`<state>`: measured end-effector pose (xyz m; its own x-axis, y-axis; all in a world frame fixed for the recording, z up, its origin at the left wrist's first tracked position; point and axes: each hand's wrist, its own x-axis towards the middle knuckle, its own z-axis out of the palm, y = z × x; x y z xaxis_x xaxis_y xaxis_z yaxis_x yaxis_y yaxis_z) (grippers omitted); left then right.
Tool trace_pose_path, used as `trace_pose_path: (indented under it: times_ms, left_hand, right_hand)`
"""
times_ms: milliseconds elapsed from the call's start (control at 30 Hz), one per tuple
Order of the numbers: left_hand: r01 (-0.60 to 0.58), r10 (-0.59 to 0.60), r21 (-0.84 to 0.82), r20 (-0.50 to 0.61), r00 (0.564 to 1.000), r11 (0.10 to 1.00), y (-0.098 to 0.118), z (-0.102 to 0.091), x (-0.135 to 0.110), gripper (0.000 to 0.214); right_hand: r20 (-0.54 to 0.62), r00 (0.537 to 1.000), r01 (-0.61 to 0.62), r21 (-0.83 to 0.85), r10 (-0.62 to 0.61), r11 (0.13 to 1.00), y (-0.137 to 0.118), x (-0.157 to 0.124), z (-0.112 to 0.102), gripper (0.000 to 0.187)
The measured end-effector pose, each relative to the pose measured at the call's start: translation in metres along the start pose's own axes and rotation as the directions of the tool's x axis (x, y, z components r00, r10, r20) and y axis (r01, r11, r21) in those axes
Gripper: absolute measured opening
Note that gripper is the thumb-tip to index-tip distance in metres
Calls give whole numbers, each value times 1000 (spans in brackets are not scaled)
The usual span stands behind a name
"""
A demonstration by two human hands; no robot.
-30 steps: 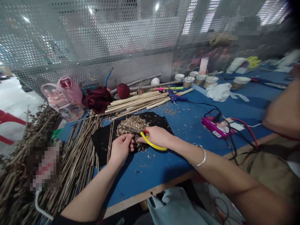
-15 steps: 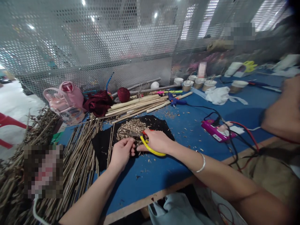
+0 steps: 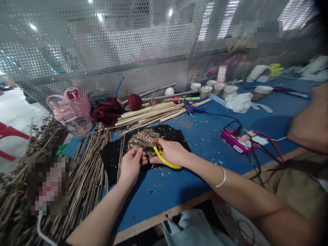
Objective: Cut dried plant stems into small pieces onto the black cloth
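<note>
My right hand [image 3: 174,153] is wrapped round a pair of scissors with a thick, curved yellow handle [image 3: 167,163] and some red near the pivot. The dark blades [image 3: 145,142] point left over a heap of short cut stem pieces [image 3: 146,136]. Just below the blades, my left hand [image 3: 132,164] has thumb and fingers pinched together; whatever they hold is too small or hidden. Heap and hands are over a black cloth [image 3: 109,162] on the blue table. Several thin dry stalks [image 3: 121,153] lie across the cloth, left of the heap.
Dry stalks [image 3: 87,171] are piled at left. Behind lie peeled sticks [image 3: 146,114], a blue glue gun [image 3: 191,107] and a dark red yarn ball [image 3: 135,101]. A purple power strip [image 3: 235,141] with cables is at right, near another person's arm [image 3: 310,123]. A pink bottle [image 3: 70,114] stands back left.
My left hand has shifted slightly up and left, and its fingers have changed position a little. The scissors remain in my right hand, with their blades showing more plainly above the left fingers.
</note>
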<state>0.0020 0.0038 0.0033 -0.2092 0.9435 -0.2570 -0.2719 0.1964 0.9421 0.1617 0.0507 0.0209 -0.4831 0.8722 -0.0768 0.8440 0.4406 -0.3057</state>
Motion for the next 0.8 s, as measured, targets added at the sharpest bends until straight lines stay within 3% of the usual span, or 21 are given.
trace_pose_path:
  times_ms: [300, 600, 800]
  left_hand:
    - [-2, 2, 5, 54, 999, 1000, 0, 1, -2, 28]
    - [-72, 72, -5, 57, 996, 997, 1, 2, -3, 28]
    - [-62, 60, 37, 44, 997, 997, -1, 0, -1, 29]
  right_hand:
    - [-39, 997, 70, 52, -68, 996, -1, -2, 1, 72]
    - [-67, 997, 25, 16, -24, 1000, -7, 0, 7, 70]
    - [-70, 997, 16, 23, -15, 1000, -7, 0, 9, 71]
